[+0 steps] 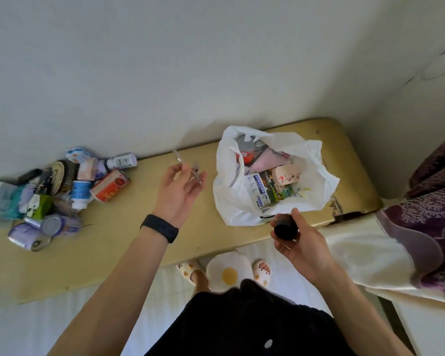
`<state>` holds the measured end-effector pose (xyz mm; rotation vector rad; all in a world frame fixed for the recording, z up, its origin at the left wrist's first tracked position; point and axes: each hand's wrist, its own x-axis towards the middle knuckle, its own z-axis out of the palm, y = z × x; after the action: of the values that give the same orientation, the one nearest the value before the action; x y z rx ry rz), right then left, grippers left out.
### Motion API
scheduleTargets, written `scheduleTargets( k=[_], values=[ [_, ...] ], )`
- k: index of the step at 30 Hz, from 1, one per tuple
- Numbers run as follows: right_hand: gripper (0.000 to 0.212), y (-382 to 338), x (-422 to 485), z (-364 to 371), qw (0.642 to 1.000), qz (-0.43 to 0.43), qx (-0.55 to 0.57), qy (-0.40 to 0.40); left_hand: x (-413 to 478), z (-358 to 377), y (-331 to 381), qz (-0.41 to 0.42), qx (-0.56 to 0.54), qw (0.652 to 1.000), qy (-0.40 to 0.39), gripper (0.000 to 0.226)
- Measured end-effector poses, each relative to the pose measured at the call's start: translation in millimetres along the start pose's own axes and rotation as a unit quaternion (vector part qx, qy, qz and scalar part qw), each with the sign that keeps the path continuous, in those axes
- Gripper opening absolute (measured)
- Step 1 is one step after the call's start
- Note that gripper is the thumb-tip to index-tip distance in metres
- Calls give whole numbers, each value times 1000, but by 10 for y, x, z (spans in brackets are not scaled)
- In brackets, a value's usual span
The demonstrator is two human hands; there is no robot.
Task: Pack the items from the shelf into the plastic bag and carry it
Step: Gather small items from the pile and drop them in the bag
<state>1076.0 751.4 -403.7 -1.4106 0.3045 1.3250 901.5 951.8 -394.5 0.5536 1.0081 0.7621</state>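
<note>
Yellow shelf (129, 242): my left hand (179, 191) pinched a thin metal utensil (190, 170) mid-surface, my right hand (302, 244) gripped a black jar (285, 226) at the front edge, beside the open plastic bag (238, 201); loose items (62, 191) crowded the left end.

1. Plastic bag (231, 201) sits on the right half of the shelf (129, 247), back near the wall, with cartons (267, 188) inside.
2. Pile of cans and bottles (62, 191) is way over at the shelf's left end, well apart from the bag.
3. Left hand (180, 191) hangs between the two, pinching a thin metal piece (190, 169).
4. Right hand (301, 242) grips a small jar (285, 227) just in front of the bag.
5. Blanket (421, 227) lies right of the shelf.
</note>
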Motion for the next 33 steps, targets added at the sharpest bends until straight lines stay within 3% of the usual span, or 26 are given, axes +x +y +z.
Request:
scheduleTargets(
  k=[1,3,4,5,6,8,9,10,11,12,14,16,18,21,24,29,33],
  values=[
    [41,-22,5,0,1000,-2,10,3,-43,194,104,13,21,999,-41,11],
    [41,-76,2,-2,1000,-8,27,8,-85,573,196,77,174,976,-108,8],
    [41,-101,0,-9,999,-11,35,10,-67,745,173,125,288,939,-138,7],
    [41,-123,-2,-22,999,-15,44,12,-32,897,115,170,408,881,-167,7],
    [41,-143,-10,-38,998,-18,51,14,31,1022,22,214,536,796,-184,11],
    [41,-161,-24,-86,997,-22,64,19,228,1173,-248,290,747,565,-197,22],
    [42,-160,-28,-117,997,-22,70,20,317,1212,-375,304,810,457,-205,25],
    [42,-157,-33,-150,997,-23,73,20,393,1235,-482,300,854,371,-207,28],
    [42,-157,-37,-184,997,-25,73,18,464,1242,-559,284,882,316,-202,32],
    [42,-158,-34,-216,997,-26,71,15,518,1229,-606,272,897,291,-193,37],
    [41,-159,-6,-249,997,-25,68,15,575,1156,-604,275,906,283,-152,49],
    [40,-164,77,-242,997,-21,68,25,546,1037,-538,275,904,314,-88,56],
    [36,-185,238,-180,997,-10,68,37,481,879,-430,209,892,398,-38,60],
    [19,-237,543,58,999,6,10,32,459,598,-237,92,850,516,-51,48],
    [10,-330,874,306,999,10,-42,26,468,367,-154,101,793,599,-48,44],
    [21,-478,1206,597,996,-6,-80,40,335,351,-189,106,748,651,-66,52],
    [27,-437,1131,695,966,-26,-258,-10,234,367,-231,119,716,683,-81,51]
  ],
)
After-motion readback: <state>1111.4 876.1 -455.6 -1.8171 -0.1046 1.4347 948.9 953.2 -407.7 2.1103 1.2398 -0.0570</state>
